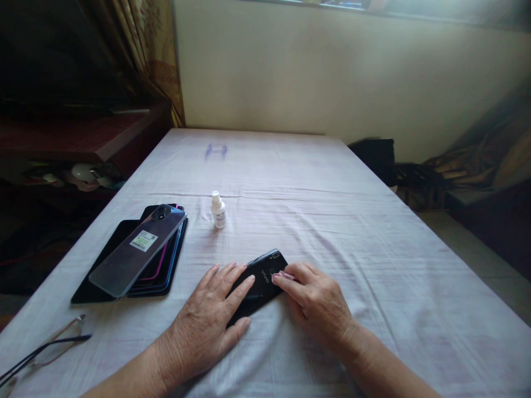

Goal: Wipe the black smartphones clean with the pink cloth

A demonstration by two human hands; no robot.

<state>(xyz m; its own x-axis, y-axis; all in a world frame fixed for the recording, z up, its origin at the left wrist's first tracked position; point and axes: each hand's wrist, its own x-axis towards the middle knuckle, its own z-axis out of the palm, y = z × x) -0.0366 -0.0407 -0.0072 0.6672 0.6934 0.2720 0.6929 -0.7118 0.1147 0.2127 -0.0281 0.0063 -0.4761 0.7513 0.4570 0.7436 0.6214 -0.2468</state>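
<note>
A: Head view. Where does the black phone (260, 282) lie?

B: Face down on the white cloth (332, 221), just nearer the viewer than the small white bottle (218, 210), which serves as landmark. A stack of phones (139, 251) lies left of the bottle; spectacles (41, 351) lie well apart from it, at the near left edge.

A: And the hands?

B: The left hand (207, 320) rests flat, fingers spread, pinning the phone's near end. The right hand (317, 304) has its fingertips pressed together, pinching a small pink item (286, 275) against the phone's back, beside the printed logo. What that item is cannot be told.

A: How should the phone handle?

B: Probably light, stiff, glossy and so slippery; likely fragile at the glass and the camera near the far end. Best held by the long edges, or pinned flat as here.
</note>
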